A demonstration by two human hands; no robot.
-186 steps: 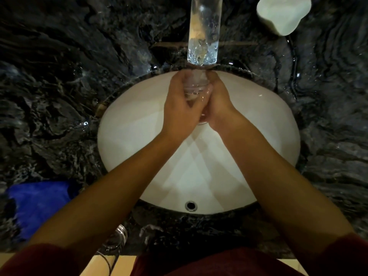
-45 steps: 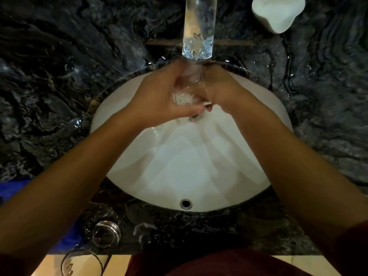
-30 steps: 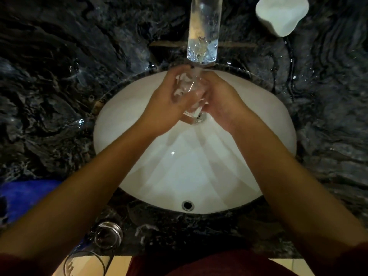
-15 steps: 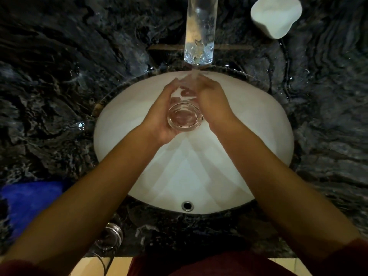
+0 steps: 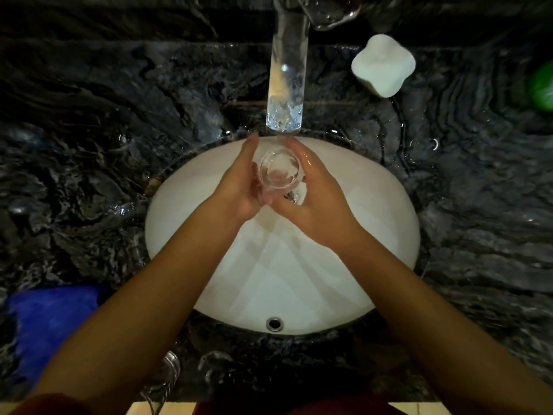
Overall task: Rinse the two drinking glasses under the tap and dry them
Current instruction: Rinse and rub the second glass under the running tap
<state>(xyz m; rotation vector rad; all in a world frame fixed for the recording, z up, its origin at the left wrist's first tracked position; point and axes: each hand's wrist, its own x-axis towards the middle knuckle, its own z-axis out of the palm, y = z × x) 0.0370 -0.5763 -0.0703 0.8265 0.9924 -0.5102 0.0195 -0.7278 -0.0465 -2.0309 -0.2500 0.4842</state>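
A clear drinking glass is held mouth-up over the white basin, just below the chrome tap spout. My left hand cups its left side, fingers mostly straight and pointing toward the tap. My right hand wraps its right side and underside, thumb curled beneath. The second glass stands on the counter at the front left, half hidden by my left forearm. Whether water is running I cannot tell.
Dark marbled stone counter surrounds the basin. A blue cloth lies at the front left. A white soap dish sits right of the tap, and a green object at the far right edge. The overflow hole marks the basin's near wall.
The glass, tilted and rubbed between both hands a second ago, has been turned mouth-up and now sits a little closer under the spout. The second glass has not moved.
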